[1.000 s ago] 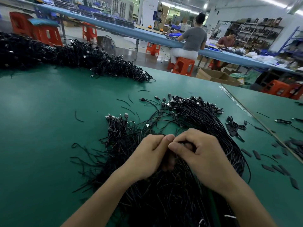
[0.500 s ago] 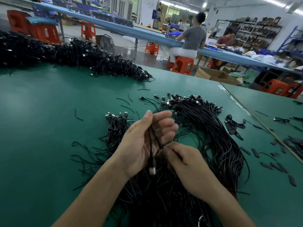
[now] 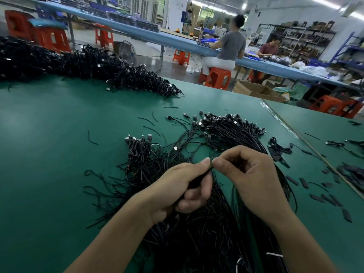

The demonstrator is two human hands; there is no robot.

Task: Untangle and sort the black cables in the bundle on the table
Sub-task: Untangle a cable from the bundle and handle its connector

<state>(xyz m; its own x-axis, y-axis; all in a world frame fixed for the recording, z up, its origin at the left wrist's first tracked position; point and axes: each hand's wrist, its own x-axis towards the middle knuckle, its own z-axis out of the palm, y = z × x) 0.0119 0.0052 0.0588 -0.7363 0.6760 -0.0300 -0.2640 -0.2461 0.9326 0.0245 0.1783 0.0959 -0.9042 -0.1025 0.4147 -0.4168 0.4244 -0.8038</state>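
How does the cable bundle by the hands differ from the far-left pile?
The near bundle has strands running mostly lengthwise, and the left hand and right hand grip some; the far pile is a knotted, untouched ridge. Both are black cables on the green table.

Left hand (image 3: 183,190) now grips cables (image 3: 198,179); right hand (image 3: 252,174) rose, pinching them.

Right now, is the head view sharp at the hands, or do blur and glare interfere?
Head view: left hand and right hand sharp, black cables dark with little strand detail; far blue workbench bows from wide-angle; ceiling lights blown out.
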